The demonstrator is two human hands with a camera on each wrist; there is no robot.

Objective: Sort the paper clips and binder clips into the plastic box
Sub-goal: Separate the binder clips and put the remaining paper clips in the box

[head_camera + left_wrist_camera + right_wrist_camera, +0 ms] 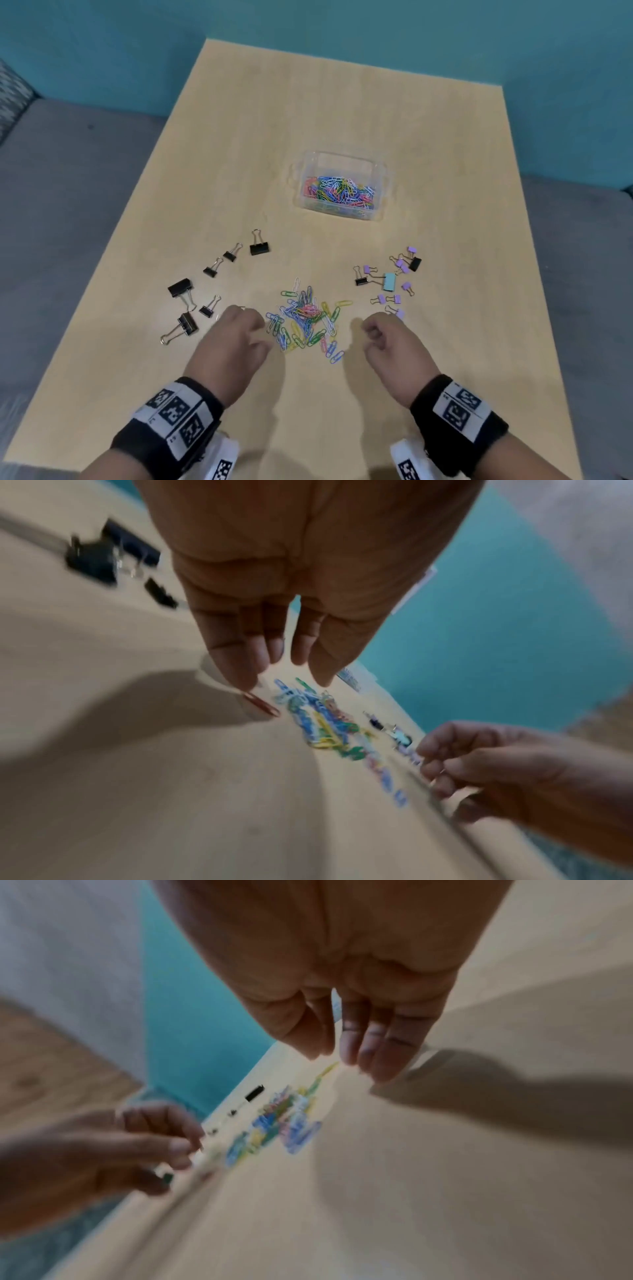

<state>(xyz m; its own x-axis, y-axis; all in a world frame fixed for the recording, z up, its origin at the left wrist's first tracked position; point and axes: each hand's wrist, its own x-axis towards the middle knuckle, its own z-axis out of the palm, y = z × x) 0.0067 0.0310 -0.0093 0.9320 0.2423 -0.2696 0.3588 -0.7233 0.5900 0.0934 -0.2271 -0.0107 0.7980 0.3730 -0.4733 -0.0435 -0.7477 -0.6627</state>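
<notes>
A loose pile of coloured paper clips (308,318) lies on the wooden table (308,102), between my two hands. My left hand (255,330) hovers at the pile's left edge, its fingers hanging down with a gap to the thumb (284,674). A red paper clip (262,704) lies right under its fingertip. My right hand (371,334) hovers at the pile's right edge, loosely curled (337,1058), with nothing seen in it. The clear plastic box (378,178), further back, holds many paper clips. Black binder clips (191,301) lie to the left, purple and blue ones (390,284) to the right.
The table's far half behind the box is bare wood. A teal wall (342,20) runs behind the table, and grey floor (68,205) lies on both sides. The front table edge is close to my wrists. Both wrist views are motion-blurred.
</notes>
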